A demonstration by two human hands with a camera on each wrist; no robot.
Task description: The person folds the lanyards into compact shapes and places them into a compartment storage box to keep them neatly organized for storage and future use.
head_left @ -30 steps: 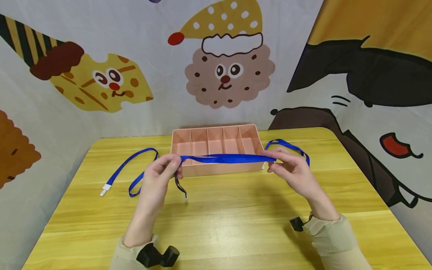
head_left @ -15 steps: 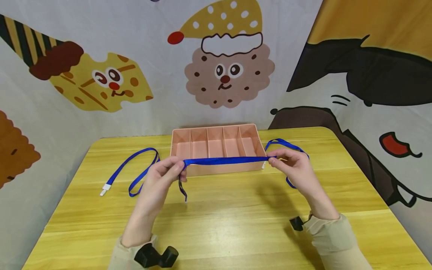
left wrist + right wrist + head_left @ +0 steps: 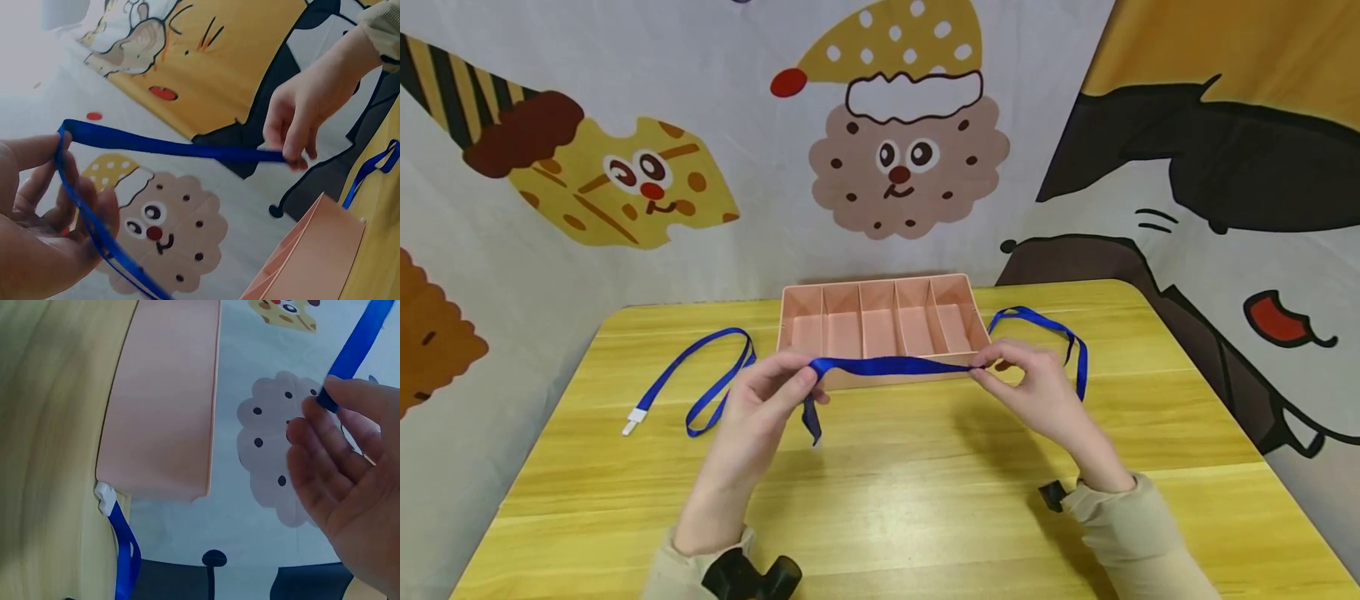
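Observation:
A blue lanyard [image 3: 887, 366] stretches sideways between the two hands, in front of the pink box. My left hand [image 3: 775, 400] pinches one part between thumb and forefinger; a loose length of the strap hangs down below it, and in the left wrist view the hanging strap [image 3: 103, 234] runs past the fingers. At the other end, my right hand [image 3: 1030, 387] pinches the strap with thumb and fingertips. The right wrist view shows the end of the band [image 3: 328, 400] between those fingertips, the other fingers loosely bent.
The pink box [image 3: 880, 321] with several compartments stands at the table's back. On its left lies a blue lanyard [image 3: 664, 373] with a white clip [image 3: 635, 421]. Another blue lanyard [image 3: 1037, 317] lies on the right, its white end [image 3: 106, 497] beside the box. A cartoon-printed cloth hangs behind the table [image 3: 910, 517].
My right hand has moved left and slightly down, closer to the left hand, so the stretched span of lanyard is shorter and a little lower. The left hand has shifted slightly right.

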